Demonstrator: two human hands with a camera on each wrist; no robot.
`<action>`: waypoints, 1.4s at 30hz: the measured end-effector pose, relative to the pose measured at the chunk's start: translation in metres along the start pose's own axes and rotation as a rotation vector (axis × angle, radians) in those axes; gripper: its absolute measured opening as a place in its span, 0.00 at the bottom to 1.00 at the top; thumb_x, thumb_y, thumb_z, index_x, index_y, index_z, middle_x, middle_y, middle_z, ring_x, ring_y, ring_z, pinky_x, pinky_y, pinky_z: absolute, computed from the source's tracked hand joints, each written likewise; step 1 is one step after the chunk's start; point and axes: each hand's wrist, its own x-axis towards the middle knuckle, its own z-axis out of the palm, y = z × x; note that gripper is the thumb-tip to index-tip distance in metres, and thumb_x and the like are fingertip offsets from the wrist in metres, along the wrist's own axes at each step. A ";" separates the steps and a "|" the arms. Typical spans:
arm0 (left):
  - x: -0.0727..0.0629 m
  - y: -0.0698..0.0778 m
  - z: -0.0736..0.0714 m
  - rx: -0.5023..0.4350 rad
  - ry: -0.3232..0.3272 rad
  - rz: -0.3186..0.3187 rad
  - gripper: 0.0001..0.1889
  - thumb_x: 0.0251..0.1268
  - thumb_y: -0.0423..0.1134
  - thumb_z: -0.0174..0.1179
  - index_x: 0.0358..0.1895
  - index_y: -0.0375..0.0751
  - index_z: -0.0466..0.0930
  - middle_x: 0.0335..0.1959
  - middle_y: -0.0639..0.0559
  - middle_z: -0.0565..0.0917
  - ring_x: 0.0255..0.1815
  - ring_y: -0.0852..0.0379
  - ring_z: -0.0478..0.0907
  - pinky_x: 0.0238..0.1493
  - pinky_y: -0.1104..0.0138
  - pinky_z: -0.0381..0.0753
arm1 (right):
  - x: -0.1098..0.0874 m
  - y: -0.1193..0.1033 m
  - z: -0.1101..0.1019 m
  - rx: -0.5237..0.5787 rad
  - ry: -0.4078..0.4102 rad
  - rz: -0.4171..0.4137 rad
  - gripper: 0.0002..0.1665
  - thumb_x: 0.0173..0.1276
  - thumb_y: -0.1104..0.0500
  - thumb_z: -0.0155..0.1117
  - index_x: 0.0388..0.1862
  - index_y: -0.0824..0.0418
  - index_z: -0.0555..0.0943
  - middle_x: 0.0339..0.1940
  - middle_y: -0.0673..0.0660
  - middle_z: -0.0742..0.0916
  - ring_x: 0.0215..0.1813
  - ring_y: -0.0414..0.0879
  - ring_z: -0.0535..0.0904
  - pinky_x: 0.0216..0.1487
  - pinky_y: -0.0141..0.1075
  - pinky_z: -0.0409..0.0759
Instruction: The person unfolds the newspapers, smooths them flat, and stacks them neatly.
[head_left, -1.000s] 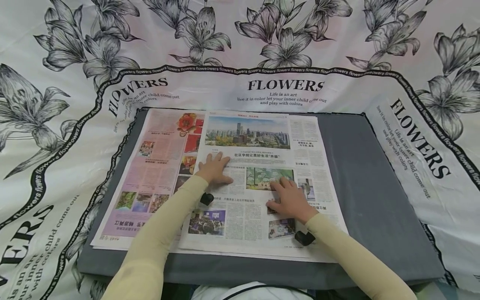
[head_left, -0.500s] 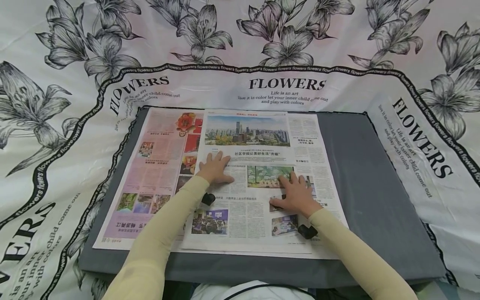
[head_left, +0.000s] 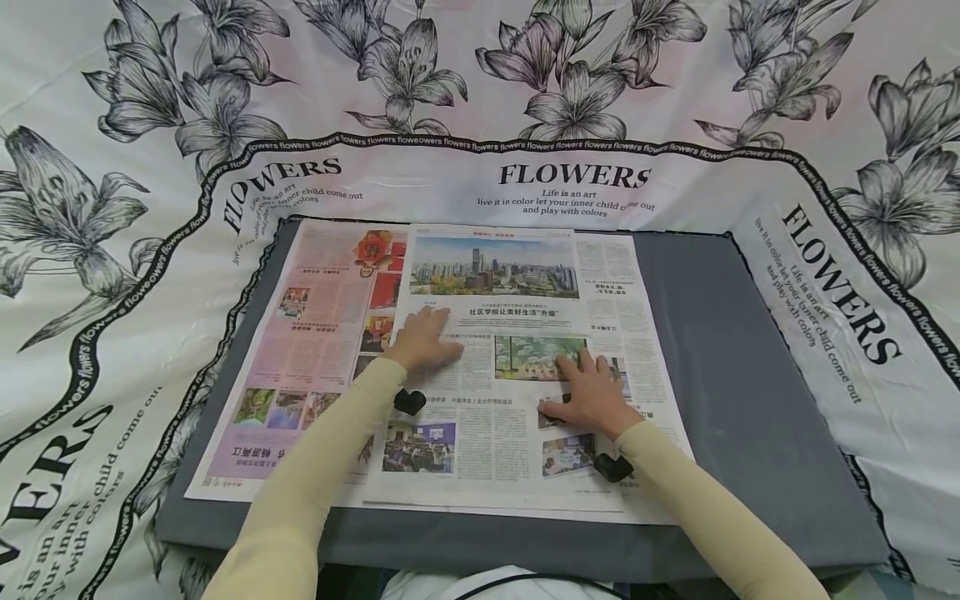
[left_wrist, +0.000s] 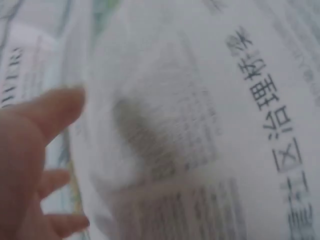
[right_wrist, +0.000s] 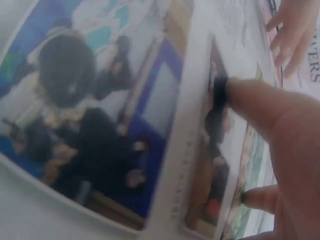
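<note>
A printed newspaper page [head_left: 480, 450] with a city skyline photo at its top lies on the grey table. On its left part rests my left hand [head_left: 422, 340], fingers spread and reaching away from me. My right hand [head_left: 594, 393] lies over the lower edge of the green photo, its fingers apart and thumb pointing left. Close up in the left wrist view, the thumb [left_wrist: 60, 107] shows beside large printed characters. In the right wrist view, the thumb [right_wrist: 260, 100] touches a narrow photo, with my other hand beyond it.
A pink-tinted newspaper sheet [head_left: 300, 350] lies to the left, partly under the page. Grey tabletop [head_left: 735, 392] stretches along the right side. White cloth [head_left: 420, 171] with printed flowers surrounds the table. A black cable [head_left: 540, 577] loops at the front edge.
My right hand has shifted slightly to the right over the green photo, its fingers spreading more. My left hand has drawn back slightly to the left. The page's lower edge has straightened a little.
</note>
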 end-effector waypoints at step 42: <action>-0.105 -0.085 -0.013 -1.520 -0.233 -0.262 0.28 0.85 0.55 0.33 0.80 0.50 0.46 0.83 0.37 0.55 0.82 0.35 0.54 0.77 0.42 0.63 | 0.064 -0.213 0.022 0.150 -0.177 -0.519 0.48 0.67 0.44 0.71 0.81 0.55 0.63 0.77 0.68 0.70 0.75 0.63 0.70 0.70 0.55 0.75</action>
